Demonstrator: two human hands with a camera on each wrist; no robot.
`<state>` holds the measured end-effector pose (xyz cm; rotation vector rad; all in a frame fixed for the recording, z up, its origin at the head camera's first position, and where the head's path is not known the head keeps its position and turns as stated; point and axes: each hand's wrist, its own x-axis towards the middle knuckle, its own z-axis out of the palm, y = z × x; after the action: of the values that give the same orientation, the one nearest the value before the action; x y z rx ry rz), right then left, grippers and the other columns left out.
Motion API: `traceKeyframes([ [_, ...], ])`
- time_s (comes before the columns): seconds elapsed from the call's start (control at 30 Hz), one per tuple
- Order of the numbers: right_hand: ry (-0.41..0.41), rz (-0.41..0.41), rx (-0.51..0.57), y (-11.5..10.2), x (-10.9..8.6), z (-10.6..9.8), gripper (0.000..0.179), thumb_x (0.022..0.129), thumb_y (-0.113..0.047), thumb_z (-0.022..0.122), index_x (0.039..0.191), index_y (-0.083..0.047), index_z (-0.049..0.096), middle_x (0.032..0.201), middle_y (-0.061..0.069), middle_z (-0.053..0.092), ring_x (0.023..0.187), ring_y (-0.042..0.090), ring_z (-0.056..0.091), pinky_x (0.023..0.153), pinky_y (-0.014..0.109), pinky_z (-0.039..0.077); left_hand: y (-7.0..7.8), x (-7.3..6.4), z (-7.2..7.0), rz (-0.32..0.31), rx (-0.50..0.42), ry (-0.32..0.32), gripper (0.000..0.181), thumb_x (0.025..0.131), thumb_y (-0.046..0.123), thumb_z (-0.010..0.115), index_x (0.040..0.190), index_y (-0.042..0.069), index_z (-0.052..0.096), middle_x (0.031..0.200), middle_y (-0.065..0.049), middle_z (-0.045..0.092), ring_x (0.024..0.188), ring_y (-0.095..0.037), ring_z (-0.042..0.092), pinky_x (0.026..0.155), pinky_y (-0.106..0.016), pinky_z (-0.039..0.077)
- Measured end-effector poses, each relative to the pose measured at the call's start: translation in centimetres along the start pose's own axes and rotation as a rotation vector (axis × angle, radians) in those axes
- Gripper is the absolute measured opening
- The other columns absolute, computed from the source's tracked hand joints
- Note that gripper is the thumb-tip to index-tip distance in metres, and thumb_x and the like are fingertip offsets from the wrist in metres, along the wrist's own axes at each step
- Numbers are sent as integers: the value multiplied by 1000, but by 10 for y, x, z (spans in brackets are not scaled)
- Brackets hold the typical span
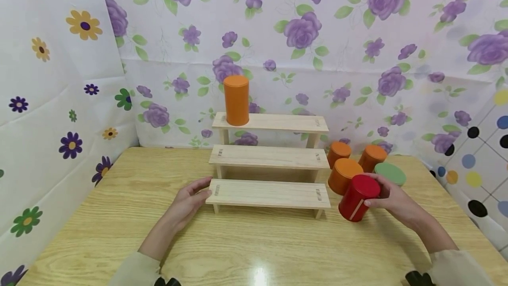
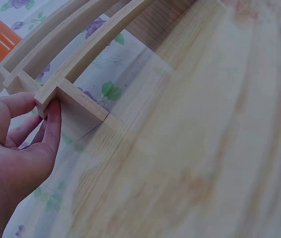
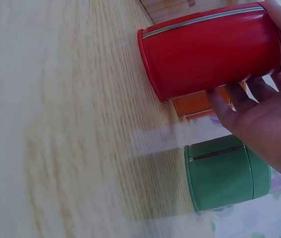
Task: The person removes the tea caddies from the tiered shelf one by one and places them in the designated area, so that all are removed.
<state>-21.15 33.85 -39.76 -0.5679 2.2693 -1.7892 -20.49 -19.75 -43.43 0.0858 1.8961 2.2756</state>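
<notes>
My right hand grips a red cylindrical tin near its lid, beside the right end of the wooden tiered shelf. Whether the tin's base touches the table cannot be told. With thumb and fingers, my left hand pinches the left end of the lowest step. A tall orange tin stands upright on the left of the top step. Behind the red tin are a wider orange tin and a green tin, partly hidden in the head view.
Two more orange tins, a left one and a right one, stand farther back on the wooden table. A flowered cloth hangs behind the shelf, and another patterned cloth covers the left side.
</notes>
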Motion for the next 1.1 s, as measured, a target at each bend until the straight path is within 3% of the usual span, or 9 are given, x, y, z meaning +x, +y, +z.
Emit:
traceKeyframes([
  [0.57, -14, -17, -10, 4, -6, -7, 58, 93, 4, 57, 145, -10, 36, 126, -8, 57, 108, 12, 58, 85, 30, 52, 0, 0, 1, -9, 0, 6, 55, 95, 0, 55, 144, -8, 33, 142, -18, 32, 111, -12, 47, 89, -19, 43],
  [0.83, -11, -126, -17, -9, -11, -17, 51, 102, 1, 38, 151, -8, 28, 137, -9, 50, 119, 6, 51, 92, 22, 45, 0, -1, 0, -5, 7, 2, 55, 95, 0, 55, 145, -8, 32, 143, -19, 31, 113, -13, 46, 91, -19, 42],
  [1.1, 99, -194, -31, -32, -10, -15, 46, 102, 2, 38, 147, -5, 34, 135, -2, 54, 120, 6, 51, 92, 16, 42, 1, -1, 1, -6, 6, -3, 55, 95, 0, 55, 145, -8, 32, 143, -19, 31, 113, -13, 46, 90, -19, 42],
])
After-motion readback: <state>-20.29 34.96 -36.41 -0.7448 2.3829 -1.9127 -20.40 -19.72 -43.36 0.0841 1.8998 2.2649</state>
